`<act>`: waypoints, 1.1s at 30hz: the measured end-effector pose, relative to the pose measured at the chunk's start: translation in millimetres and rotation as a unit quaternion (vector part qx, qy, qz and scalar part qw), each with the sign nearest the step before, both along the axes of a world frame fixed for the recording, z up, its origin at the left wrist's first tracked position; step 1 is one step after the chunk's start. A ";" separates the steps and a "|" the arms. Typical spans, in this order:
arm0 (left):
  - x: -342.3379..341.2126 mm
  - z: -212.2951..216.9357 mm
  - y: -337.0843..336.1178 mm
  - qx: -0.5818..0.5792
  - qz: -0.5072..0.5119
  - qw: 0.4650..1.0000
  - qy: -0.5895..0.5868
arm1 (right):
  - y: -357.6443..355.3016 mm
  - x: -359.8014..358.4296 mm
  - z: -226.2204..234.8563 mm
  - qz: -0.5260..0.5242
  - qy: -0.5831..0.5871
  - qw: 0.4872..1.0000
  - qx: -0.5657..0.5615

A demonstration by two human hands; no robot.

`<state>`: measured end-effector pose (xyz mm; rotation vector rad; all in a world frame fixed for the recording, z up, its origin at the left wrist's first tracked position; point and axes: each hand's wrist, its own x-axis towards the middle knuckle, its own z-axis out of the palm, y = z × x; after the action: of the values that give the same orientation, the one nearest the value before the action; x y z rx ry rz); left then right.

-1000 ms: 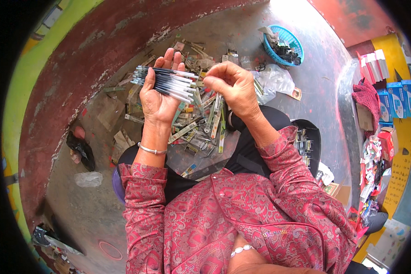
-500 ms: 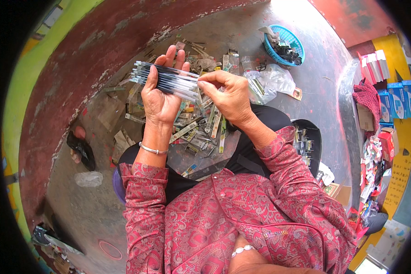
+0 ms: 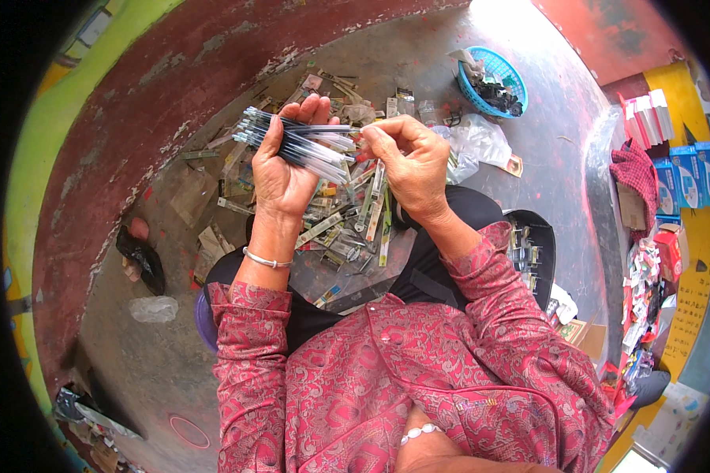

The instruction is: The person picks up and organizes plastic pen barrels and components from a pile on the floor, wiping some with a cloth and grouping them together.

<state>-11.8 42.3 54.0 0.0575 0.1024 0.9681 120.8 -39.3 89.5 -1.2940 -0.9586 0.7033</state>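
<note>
My left hand [image 3: 282, 175] is raised palm-up and grips a bundle of thin clear pen refills [image 3: 292, 142] that fans out to the left and right of the fingers. My right hand [image 3: 412, 165] is beside it, fingertips pinched on one thin refill [image 3: 353, 126] at the right end of the bundle. Below both hands, on my lap, lies a sheet with a heap of small packets and pen parts [image 3: 355, 221]. A silver bangle circles my left wrist.
A blue plastic basket [image 3: 493, 80] with dark bits stands on the concrete floor at the upper right, with a crumpled clear bag [image 3: 473, 142] near it. Stacked boxes [image 3: 686, 165] and red cloth lie at the right. A black sandal [image 3: 140, 256] lies at the left.
My right hand moved from the bundle's right end slightly away and back, fingers now pinching a single refill against the bundle. The left hand kept its hold, tilting little.
</note>
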 end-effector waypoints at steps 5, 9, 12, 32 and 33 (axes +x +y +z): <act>-2.1 -2.7 1.1 -0.027 -0.007 0.999 -0.020 | -0.1 4.6 9.1 -0.026 0.000 0.999 0.042; -3.4 -3.8 1.7 -0.036 -0.019 0.998 -0.040 | -0.1 7.5 11.2 -0.010 0.054 0.997 0.055; -4.5 -3.1 2.6 -0.064 0.005 0.998 -0.020 | 1.0 11.9 16.2 -0.027 0.070 0.994 0.079; -0.6 14.9 -17.9 0.129 -0.273 0.938 0.170 | 61.3 42.7 32.1 0.275 -0.102 0.950 -0.107; -1.2 8.9 -17.1 0.155 -0.274 0.936 0.155 | 62.9 40.9 27.2 0.266 -0.098 0.953 -0.111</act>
<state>-13.0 25.3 63.0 0.5063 0.2103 0.4011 161.7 23.5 116.6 -1.3256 -1.4507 1.1361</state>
